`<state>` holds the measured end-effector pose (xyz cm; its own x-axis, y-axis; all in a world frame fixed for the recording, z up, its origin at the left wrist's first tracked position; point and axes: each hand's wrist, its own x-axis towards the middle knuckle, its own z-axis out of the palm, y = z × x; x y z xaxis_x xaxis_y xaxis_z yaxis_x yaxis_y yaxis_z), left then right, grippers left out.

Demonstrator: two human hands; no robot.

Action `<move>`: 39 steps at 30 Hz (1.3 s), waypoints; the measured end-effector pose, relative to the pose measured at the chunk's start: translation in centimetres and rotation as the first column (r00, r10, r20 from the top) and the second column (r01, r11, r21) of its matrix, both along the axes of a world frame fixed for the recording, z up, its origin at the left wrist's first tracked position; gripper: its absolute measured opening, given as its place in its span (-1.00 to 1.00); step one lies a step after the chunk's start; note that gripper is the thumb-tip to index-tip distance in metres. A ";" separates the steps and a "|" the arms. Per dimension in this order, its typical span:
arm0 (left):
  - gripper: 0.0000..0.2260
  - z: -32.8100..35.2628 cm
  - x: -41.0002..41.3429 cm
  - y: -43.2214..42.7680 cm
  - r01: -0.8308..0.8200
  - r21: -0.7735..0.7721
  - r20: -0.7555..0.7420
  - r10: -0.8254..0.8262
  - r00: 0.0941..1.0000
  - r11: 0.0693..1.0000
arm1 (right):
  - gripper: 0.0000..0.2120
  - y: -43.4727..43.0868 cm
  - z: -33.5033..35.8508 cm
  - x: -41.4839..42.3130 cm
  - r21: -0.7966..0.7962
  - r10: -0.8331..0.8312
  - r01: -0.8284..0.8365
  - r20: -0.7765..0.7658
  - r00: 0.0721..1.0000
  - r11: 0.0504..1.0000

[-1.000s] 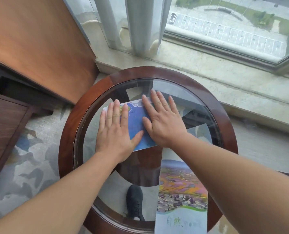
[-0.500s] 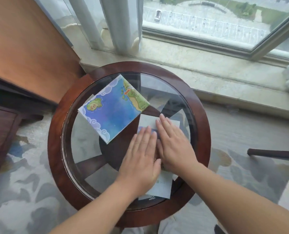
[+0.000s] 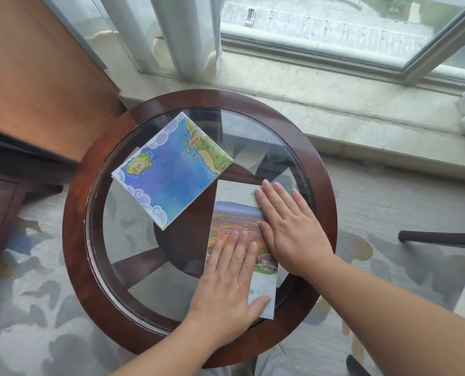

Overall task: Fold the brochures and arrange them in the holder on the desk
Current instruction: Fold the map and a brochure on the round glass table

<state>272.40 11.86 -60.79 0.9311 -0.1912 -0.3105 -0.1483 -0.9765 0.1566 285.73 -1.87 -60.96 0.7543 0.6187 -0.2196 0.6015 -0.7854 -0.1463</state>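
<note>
Both hands lie flat on the landscape brochure [image 3: 235, 217], which sits on the near right part of the round glass worktop [image 3: 76, 240]. The left hand [image 3: 225, 289] is open, fingers straight and together, pressing the brochure's lower half with the thumb near its bottom edge. The right hand [image 3: 293, 234] is also open and flat, covering the brochure's right side, with part of the palm on the glass. This looks like the folding step for the second sheet: either smoothing it or setting a crease. The map brochure [image 3: 171, 172] lies apart at the far left of the glass, squared up and apparently folded. Next, the crease probably needs a firm sweep along its line, edges kept aligned. Then both pieces must go to the holder, which is not in view.
</note>
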 end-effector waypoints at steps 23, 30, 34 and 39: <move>-0.14 0.4 -2.6 0.4 -0.093 0.011 -0.007 0.093 0.996 0.996 | -0.44 0.0 0.4 0.1 -0.019 0.001 -0.001 -0.040 0.999 1.000; -0.19 0.1 1.7 2.5 -0.209 0.100 -0.020 0.212 0.977 0.973 | -0.43 0.0 0.3 0.1 -0.003 0.001 -0.001 -0.069 0.998 1.000; -0.17 0.7 1.9 2.4 -0.213 0.111 -0.008 0.216 0.976 0.971 | -0.43 0.1 0.7 0.3 -0.001 0.011 -0.011 -0.090 0.996 1.000; -0.16 1.8 2.5 2.5 -0.204 0.177 -0.080 0.221 0.972 0.963 | -0.43 1.0 1.6 0.2 0.008 -0.016 0.017 -0.118 0.993 1.000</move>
<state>274.94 14.40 -58.97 0.9082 0.0699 -0.4127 0.0734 -0.9973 -0.0073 285.91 -0.90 -59.34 0.7335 0.6088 -0.3024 0.5667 -0.7933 -0.2225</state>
